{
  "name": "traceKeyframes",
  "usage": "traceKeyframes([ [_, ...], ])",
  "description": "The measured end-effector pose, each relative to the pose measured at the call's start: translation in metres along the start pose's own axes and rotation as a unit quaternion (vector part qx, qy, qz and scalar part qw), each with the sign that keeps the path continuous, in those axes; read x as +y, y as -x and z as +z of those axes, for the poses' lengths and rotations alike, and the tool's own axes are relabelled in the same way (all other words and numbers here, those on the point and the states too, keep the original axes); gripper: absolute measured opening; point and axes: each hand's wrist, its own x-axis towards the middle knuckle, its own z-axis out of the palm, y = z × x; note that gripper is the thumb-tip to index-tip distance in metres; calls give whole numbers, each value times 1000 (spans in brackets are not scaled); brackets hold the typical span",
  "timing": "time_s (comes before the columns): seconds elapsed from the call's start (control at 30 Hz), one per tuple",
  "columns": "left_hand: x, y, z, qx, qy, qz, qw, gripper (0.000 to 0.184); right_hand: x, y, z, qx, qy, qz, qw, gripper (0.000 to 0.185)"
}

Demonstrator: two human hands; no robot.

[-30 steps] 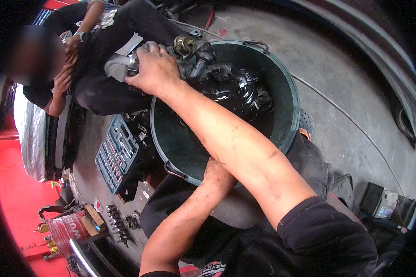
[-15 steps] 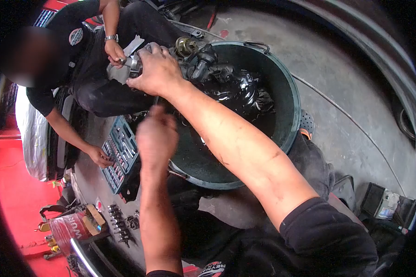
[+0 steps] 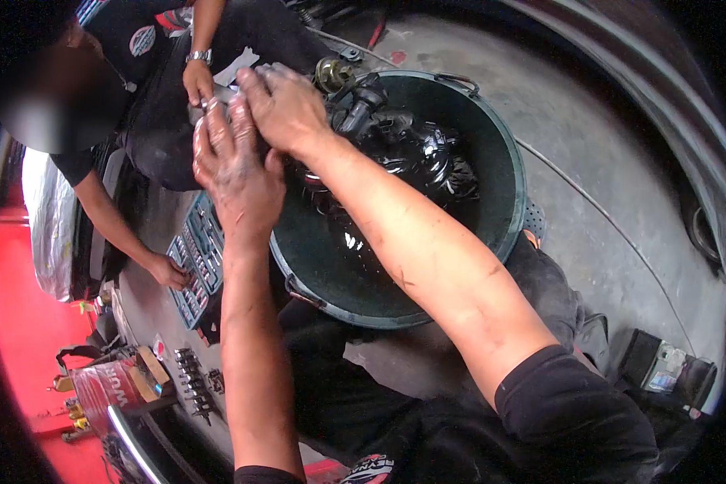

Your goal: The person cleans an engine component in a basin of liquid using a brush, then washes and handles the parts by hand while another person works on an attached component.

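My left hand is raised with its fingers stretched out and slightly apart, up against a metal part at the far left rim of the tub. The back of this hand is smeared with grease. My right hand is curled over the same part, which the hands largely hide. Close to the right hand, a gold-coloured round fitting and a dark pipe-like metal piece stick up. They stand over the large dark green tub, where glossy black material lies.
A co-worker's hand with a watch is just beyond mine; their other hand rests at a socket set case. A shaft-like metal part lies on the floor near a red bucket. A hose crosses the right side.
My left hand, blurred and closed lower down before, has moved up beside my right hand and its fingers have straightened. My right hand stays near the same part. The view has shifted slightly.
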Motion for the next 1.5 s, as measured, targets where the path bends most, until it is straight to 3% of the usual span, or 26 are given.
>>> traceKeyframes([
  [0.07,4,2,10,3,-28,31,999,90,-16,-6,-28,-112,-52,84,989,82],
  [0.13,7,4,15,14,14,10,1000,94,-7,-14,-30,-105,-52,87,989,90],
  [0.2,5,3,19,54,80,2,995,97,4,-25,-33,-113,-47,109,987,83],
  [0.27,1,5,28,75,159,-71,982,102,14,-37,-42,-216,-142,189,947,81],
  [0.33,-10,6,37,61,198,-165,964,103,4,-37,-54,-251,-67,162,952,90],
  [0.37,-14,10,41,17,206,-185,961,101,21,-45,-51,-276,-109,96,950,88],
  [0.4,-17,13,44,-27,216,-202,955,100,22,-45,-47,-287,-237,147,916,88],
  [0.43,-20,16,47,-71,227,-217,947,98,22,-47,-52,-309,-233,158,908,88],
  [0.5,-24,19,52,-61,241,-231,941,96,-16,-35,-76,-338,-191,177,904,86],
  [0.6,-27,21,56,-45,236,-230,943,85,11,-48,-62,-361,-171,178,899,85],
  [0.7,-25,19,52,-45,210,-223,951,82,15,-53,-69,-326,-111,188,920,87],
  [0.73,-24,18,53,-41,206,-221,952,81,28,-46,-62,-173,-168,137,961,64],
  [0.8,-23,19,54,-32,198,-218,955,81,59,-65,-76,-82,-123,146,978,49],
  [0.93,-18,18,54,-30,179,-212,960,80,98,-44,-88,56,118,184,974,51],
  [1.0,-17,17,50,-45,162,-211,963,79,154,-46,-91,41,74,288,954,60],
  [1.17,-14,18,49,-53,171,-200,963,80,219,-47,-97,-6,-173,356,918,70],
  [1.3,-12,20,52,-81,172,-203,961,83,212,-44,-97,17,-140,341,929,53],
  [1.4,-16,24,46,-228,89,-253,936,85,200,-40,-92,19,-129,316,940,49],
  [1.5,-25,45,39,-373,65,-203,903,77,171,-35,-89,-13,-206,359,910,61],
])
